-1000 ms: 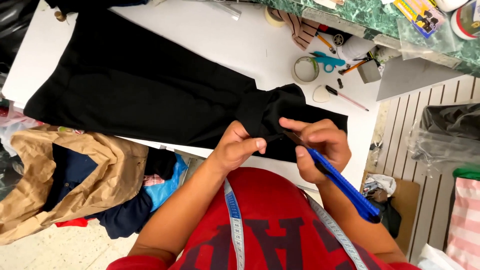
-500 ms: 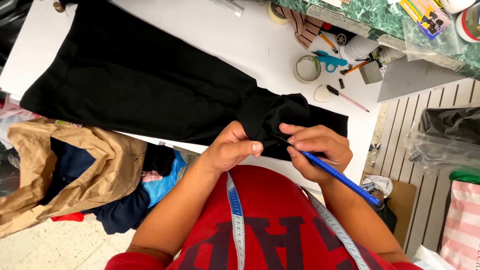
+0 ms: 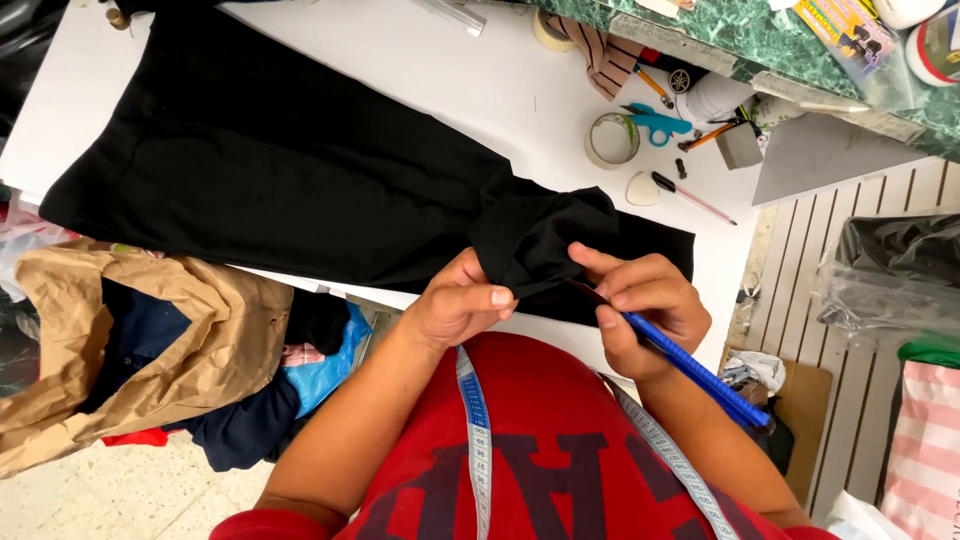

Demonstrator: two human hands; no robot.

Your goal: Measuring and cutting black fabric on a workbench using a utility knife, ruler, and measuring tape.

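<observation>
A long black garment (image 3: 270,180) lies across the white table (image 3: 420,70), its near end bunched at the table's front edge. My left hand (image 3: 458,305) pinches a fold of that bunched black cloth. My right hand (image 3: 640,300) grips a blue-handled tool (image 3: 690,370) whose dark tip meets the cloth between my two hands. The tool's handle sticks out past my right wrist. A measuring tape (image 3: 478,430) hangs round my neck over a red shirt.
On the table's far right lie a tape roll (image 3: 611,140), blue scissors (image 3: 655,122), a white chalk piece (image 3: 642,188), a pen (image 3: 692,198) and small tools. A brown paper bag (image 3: 150,340) with clothes sits on the floor at left. A dark bin bag (image 3: 895,275) is at right.
The view has shifted slightly. My right hand has turned the blue tool a little and drawn its tip closer into the fold; my left hand keeps its pinch on the cloth.
</observation>
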